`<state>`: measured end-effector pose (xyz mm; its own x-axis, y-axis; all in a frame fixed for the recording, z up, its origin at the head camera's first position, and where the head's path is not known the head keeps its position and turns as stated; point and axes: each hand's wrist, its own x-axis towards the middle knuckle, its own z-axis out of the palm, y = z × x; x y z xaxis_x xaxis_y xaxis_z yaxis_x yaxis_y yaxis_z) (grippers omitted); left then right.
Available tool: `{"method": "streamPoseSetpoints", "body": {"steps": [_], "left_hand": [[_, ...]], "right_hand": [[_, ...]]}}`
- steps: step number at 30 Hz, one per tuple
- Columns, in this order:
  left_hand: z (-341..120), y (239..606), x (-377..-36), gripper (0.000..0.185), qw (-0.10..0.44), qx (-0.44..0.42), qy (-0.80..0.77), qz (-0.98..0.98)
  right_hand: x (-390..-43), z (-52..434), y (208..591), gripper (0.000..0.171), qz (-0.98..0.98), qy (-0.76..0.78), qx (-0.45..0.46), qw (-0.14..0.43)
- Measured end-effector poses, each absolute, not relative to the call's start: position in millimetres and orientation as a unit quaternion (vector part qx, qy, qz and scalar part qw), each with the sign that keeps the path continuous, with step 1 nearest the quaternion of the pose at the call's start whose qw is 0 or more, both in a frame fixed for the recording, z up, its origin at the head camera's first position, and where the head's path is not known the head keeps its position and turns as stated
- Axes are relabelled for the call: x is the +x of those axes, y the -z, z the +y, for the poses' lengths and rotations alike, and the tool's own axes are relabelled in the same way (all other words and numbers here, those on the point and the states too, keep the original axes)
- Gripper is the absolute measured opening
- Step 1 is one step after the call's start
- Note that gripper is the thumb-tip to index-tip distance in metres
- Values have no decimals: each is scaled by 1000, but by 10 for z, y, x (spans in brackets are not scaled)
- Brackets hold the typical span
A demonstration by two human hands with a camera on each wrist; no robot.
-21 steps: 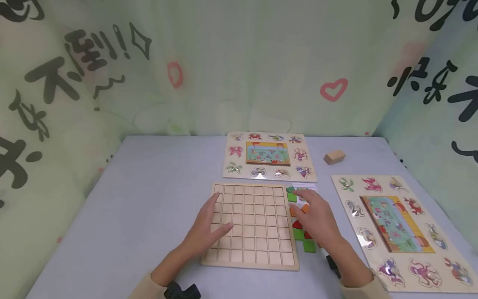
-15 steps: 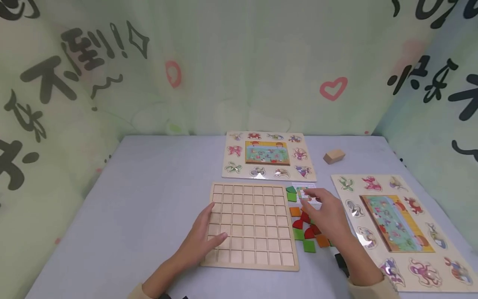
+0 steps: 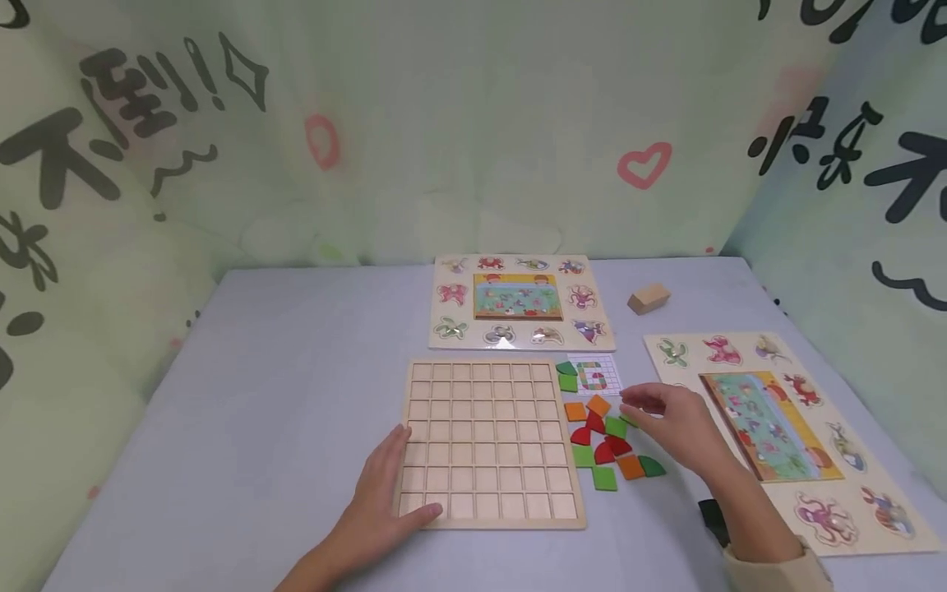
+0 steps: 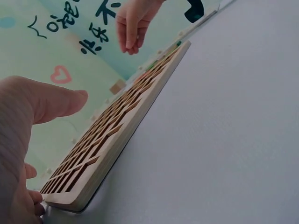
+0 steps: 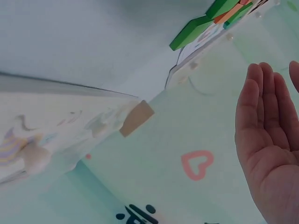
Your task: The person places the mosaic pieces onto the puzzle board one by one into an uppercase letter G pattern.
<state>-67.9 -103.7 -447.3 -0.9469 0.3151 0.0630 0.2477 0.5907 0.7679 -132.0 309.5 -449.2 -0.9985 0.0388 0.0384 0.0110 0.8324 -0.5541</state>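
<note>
A wooden grid board (image 3: 491, 444) with square cells, its cells without pieces, lies on the table. My left hand (image 3: 381, 489) rests at its left edge, fingers along the side and thumb over the near left corner. In the left wrist view, that thumb (image 4: 60, 100) is raised above the board. To the right of the board lie flat green, orange and red pieces (image 3: 631, 467), some square and some with a curved side. Over their right side hovers my right hand (image 3: 684, 427), fingers extended and thumb apart, with nothing seen between them. A small printed pattern card (image 3: 602, 374) lies behind the pieces.
Behind the grid board lies a sea-animal puzzle board (image 3: 518, 333); a similar puzzle board (image 3: 669, 374) lies at the right. A wooden block (image 3: 649, 298) sits at the back right. A black object (image 3: 713, 522) shows by the right forearm.
My right hand has moved right, away from the board and card, uncovering more coloured pieces. My left hand has slid down the board's left edge. The head view has shifted slightly.
</note>
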Motion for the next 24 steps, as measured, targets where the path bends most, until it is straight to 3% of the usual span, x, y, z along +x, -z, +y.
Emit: {"method": "streamPoseSetpoints", "body": {"steps": [8,17,24], "left_hand": [[-1050,4533,-679,107,35,164,-376,911],[-1043,4537,-676,115,24,171,-359,917],[-1057,4511,-701,120,31,168,-337,926]], "right_hand": [[-882,2826,3881,31,-947,-313,-17,-67],[-712,2919,3885,34,-955,-267,-23,-125],[-697,2939,3921,36,-958,-257,8,-124]]}}
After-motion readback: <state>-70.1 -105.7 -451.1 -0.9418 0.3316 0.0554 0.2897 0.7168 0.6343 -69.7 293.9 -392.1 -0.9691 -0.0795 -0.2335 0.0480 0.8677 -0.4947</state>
